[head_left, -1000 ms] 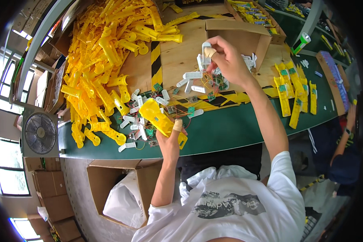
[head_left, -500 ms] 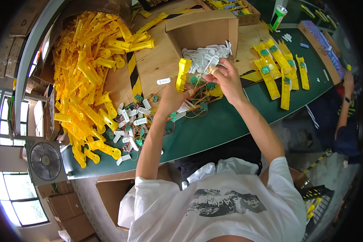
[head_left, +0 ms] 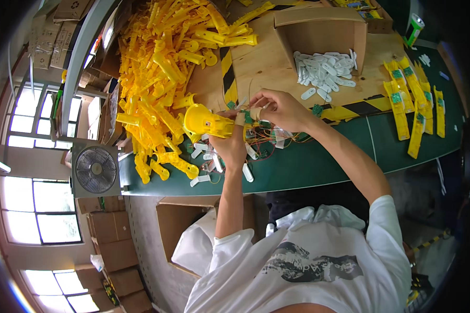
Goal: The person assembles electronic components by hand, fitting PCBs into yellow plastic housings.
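My left hand (head_left: 232, 148) is closed around a yellow plastic flashlight shell (head_left: 203, 121), its wide round end pointing left. My right hand (head_left: 283, 110) is close beside it, thumb and forefinger pinched at a small green circuit board (head_left: 248, 117). Pale covers wrap some fingertips. A thin wire rises above the fingers. Under and around both hands lie red and yellow wires (head_left: 269, 136), more green boards and white plastic pieces (head_left: 247, 172). My fingers partly hide the board and the shell's narrow end.
Loose yellow shells form a large heap (head_left: 159, 68) at left. An open cardboard box (head_left: 318, 34) with white oval pieces (head_left: 324, 70) stands beyond my hands. Shells fitted with green boards (head_left: 415, 107) lie at right, near a green-and-white flashlight (head_left: 414, 29). A fan (head_left: 95, 170) stands past the table's left end.
My right hand has moved from the white pieces at the box to beside my left hand, at a green board. The shell has tipped from upright to pointing left. The whole view has shifted.
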Tool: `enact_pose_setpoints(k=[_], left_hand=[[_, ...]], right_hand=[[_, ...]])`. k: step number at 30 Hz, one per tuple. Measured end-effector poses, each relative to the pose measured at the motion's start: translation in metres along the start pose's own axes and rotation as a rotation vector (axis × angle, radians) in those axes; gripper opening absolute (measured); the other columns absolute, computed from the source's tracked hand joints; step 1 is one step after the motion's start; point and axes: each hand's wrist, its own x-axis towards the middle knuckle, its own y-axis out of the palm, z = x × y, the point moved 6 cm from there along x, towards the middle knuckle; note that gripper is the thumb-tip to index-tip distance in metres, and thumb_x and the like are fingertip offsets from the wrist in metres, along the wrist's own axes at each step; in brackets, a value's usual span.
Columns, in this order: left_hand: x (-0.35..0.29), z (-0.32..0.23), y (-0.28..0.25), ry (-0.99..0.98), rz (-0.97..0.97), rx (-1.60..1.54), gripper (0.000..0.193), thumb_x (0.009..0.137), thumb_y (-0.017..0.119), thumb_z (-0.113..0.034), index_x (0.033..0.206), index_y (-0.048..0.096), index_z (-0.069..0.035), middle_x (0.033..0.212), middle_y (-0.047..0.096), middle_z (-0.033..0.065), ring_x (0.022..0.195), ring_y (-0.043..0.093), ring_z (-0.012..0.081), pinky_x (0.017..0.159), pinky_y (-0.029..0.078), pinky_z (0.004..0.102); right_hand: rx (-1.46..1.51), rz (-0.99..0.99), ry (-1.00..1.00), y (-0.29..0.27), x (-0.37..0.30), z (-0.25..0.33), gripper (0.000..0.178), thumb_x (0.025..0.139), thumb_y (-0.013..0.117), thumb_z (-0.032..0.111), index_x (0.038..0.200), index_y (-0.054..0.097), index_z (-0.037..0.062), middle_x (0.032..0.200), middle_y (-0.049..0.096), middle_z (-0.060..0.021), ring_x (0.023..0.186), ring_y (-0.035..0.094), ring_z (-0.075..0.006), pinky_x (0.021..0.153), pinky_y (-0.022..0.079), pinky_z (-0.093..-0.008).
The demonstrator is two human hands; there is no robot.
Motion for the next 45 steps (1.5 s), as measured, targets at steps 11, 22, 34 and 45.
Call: enact_pose_setpoints(k=[11, 22, 34, 45], left_hand=[[-0.020, 0.025, -0.003, -0.200, 0.090, 0.290, 0.017, 0.087, 0.069, -0.006, 0.101, 0.064, 0.003, 0.099, 0.068, 0.0079, 0.084, 0.060, 0.0125, 0.076, 0.048, 0.0275], [-0.041, 0.028, 0.013, -0.197, -0.074, -0.186, 0.020, 0.084, 0.069, 0.002, 0.099, 0.057, -0.002, 0.100, 0.063, 0.0066, 0.088, 0.060, 0.0141, 0.080, 0.049, 0.0292], [-0.046, 0.035, 0.033, -0.256, -0.095, -0.653, 0.030, 0.085, 0.067, 0.009, 0.104, 0.050, -0.008, 0.106, 0.057, 0.0064, 0.098, 0.056, 0.0161, 0.084, 0.047, 0.0308], [-0.067, 0.003, -0.011, -0.387, -0.010, 0.235, 0.023, 0.091, 0.067, -0.013, 0.104, 0.058, 0.003, 0.095, 0.066, 0.0126, 0.077, 0.067, 0.0217, 0.071, 0.052, 0.0299]], right_hand=[[-0.628, 0.012, -0.088, -0.017, -0.017, 0.023, 0.026, 0.079, 0.073, 0.015, 0.101, 0.074, 0.0019, 0.064, 0.064, -0.0090, 0.063, 0.064, -0.0220, 0.060, 0.049, -0.0334], [-0.287, 0.124, 0.034, -0.019, -0.028, -0.001, 0.038, 0.083, 0.073, 0.018, 0.115, 0.065, 0.0008, 0.075, 0.070, -0.0102, 0.070, 0.068, -0.0226, 0.070, 0.052, -0.0325], [-0.224, -0.128, -0.109, -0.020, -0.025, 0.016, 0.023, 0.087, 0.071, 0.020, 0.098, 0.069, -0.0002, 0.086, 0.072, -0.0095, 0.073, 0.068, -0.0191, 0.066, 0.054, -0.0305], [0.153, -0.306, -0.020, -0.080, -0.032, 0.041, 0.021, 0.092, 0.066, 0.017, 0.104, 0.062, 0.0014, 0.090, 0.071, -0.0062, 0.081, 0.070, -0.0127, 0.068, 0.052, -0.0233]])
